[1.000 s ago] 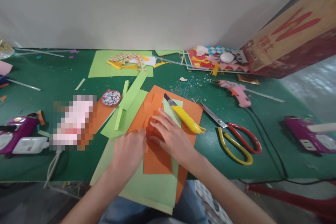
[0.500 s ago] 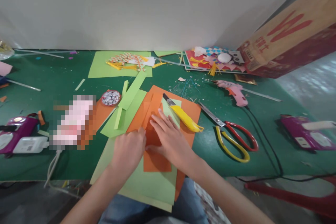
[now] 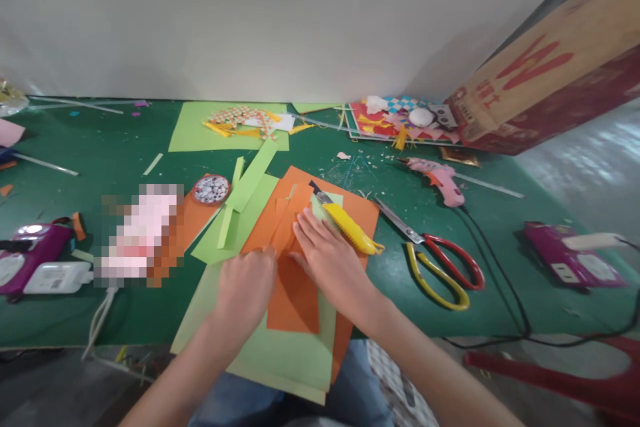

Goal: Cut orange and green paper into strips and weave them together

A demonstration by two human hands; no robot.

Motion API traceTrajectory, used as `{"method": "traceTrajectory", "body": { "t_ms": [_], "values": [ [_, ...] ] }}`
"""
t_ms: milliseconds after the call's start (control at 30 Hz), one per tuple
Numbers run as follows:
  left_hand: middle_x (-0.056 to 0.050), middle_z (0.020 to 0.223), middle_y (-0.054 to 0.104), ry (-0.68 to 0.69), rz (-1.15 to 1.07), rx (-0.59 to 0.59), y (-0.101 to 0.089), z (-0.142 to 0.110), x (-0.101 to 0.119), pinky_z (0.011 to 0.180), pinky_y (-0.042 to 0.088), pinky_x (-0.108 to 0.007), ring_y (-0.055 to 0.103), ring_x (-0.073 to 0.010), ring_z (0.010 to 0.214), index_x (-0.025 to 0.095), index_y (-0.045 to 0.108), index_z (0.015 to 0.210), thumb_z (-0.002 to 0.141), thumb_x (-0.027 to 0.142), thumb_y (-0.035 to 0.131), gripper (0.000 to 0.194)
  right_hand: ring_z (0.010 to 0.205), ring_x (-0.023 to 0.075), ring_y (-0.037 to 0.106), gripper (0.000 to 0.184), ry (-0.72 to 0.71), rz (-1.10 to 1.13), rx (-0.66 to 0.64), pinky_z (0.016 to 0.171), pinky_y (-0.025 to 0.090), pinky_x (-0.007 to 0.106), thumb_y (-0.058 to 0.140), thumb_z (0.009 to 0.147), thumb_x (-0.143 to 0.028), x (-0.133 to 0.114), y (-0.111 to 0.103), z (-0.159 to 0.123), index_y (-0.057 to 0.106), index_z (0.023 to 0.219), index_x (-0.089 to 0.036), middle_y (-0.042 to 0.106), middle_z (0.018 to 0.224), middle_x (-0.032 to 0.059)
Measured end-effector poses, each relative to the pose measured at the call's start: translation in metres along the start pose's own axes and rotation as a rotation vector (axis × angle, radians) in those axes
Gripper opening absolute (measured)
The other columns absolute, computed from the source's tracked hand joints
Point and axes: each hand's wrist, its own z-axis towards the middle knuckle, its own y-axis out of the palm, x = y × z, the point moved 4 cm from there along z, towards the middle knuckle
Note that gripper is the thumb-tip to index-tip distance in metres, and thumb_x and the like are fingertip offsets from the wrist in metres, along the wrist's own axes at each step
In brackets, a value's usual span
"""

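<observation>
My left hand is closed, its fingers pinching the left edge of a folded orange paper. My right hand lies on the same paper with its fingers stretched out flat. The lower end of the orange paper rests on light green sheets, and a larger orange sheet lies beneath. Just beyond my right fingers is a yellow box cutter with its blade out. To the left, light green paper strips overlap a green sheet.
Scissors and a pink glue gun lie to the right, near a purple power strip. A round dish of googly eyes sits left of the papers. Woven paper pieces and a paper bag stand farther back.
The folded orange paper has tilted a little, its lower end shifting left. My right hand has slid slightly right across it, while my left hand keeps its pinch.
</observation>
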Motion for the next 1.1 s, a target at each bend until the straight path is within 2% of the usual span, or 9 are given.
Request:
{"method": "traceTrajectory", "body": {
  "t_ms": [133, 267, 400, 633, 867, 1100],
  "values": [
    [-0.013, 0.068, 0.068, 0.005, 0.019, 0.005, 0.001, 0.000, 0.000, 0.049, 0.042, -0.028, 0.068, -0.0274, 0.064, 0.012, 0.062, 0.083, 0.086, 0.005, 0.029, 0.034, 0.128, 0.0280, 0.042, 0.041, -0.107, -0.043, -0.020, 0.103, 0.041, 0.044, 0.035, 0.087, -0.005, -0.022, -0.005, -0.017, 0.058, 0.120, -0.002, 0.054, 0.128, 0.0195],
    [-0.013, 0.069, 0.068, 0.019, 0.007, 0.007, 0.000, 0.000, 0.000, 0.049, 0.043, -0.030, 0.068, -0.0286, 0.064, 0.012, 0.062, 0.084, 0.086, 0.005, 0.028, 0.035, 0.127, 0.0273, 0.044, 0.042, -0.134, -0.045, -0.016, 0.103, 0.042, 0.041, 0.036, 0.085, -0.003, -0.030, -0.005, -0.025, 0.059, 0.119, -0.004, 0.055, 0.127, 0.0173],
    [-0.014, 0.068, 0.067, 0.022, 0.009, -0.014, 0.000, 0.000, 0.001, 0.049, 0.042, -0.029, 0.068, -0.0293, 0.065, 0.011, 0.062, 0.084, 0.084, 0.002, 0.028, 0.035, 0.125, 0.0284, 0.046, 0.045, -0.078, -0.043, -0.004, 0.102, 0.043, 0.041, 0.035, 0.082, -0.001, -0.019, -0.002, -0.019, 0.056, 0.121, 0.001, 0.051, 0.130, 0.0199],
    [-0.013, 0.067, 0.067, 0.009, 0.031, -0.036, -0.003, 0.001, 0.001, 0.049, 0.040, -0.027, 0.068, -0.0268, 0.064, 0.012, 0.061, 0.082, 0.091, 0.012, 0.026, 0.036, 0.125, 0.0269, 0.045, 0.044, -0.010, -0.126, -0.026, 0.102, 0.044, 0.039, 0.034, 0.082, 0.002, 0.001, -0.005, 0.006, 0.058, 0.119, 0.001, 0.053, 0.128, 0.0202],
    [-0.012, 0.067, 0.066, -0.008, 0.021, -0.055, -0.003, 0.000, 0.001, 0.049, 0.038, -0.027, 0.068, -0.0273, 0.067, 0.013, 0.061, 0.084, 0.087, 0.006, 0.028, 0.035, 0.127, 0.0271, 0.043, 0.044, 0.093, -0.185, -0.112, 0.104, 0.041, 0.033, 0.036, 0.081, 0.002, 0.014, -0.004, 0.028, 0.053, 0.122, 0.006, 0.052, 0.129, 0.0226],
    [-0.013, 0.067, 0.066, -0.005, -0.001, -0.036, -0.002, 0.002, 0.000, 0.048, 0.036, -0.028, 0.068, -0.0287, 0.066, 0.012, 0.061, 0.081, 0.092, 0.013, 0.025, 0.037, 0.128, 0.0303, 0.042, 0.047, 0.075, -0.225, -0.109, 0.108, 0.035, 0.036, 0.039, 0.079, 0.000, 0.026, -0.001, 0.042, 0.050, 0.123, 0.011, 0.051, 0.129, 0.0276]
  ]
}}
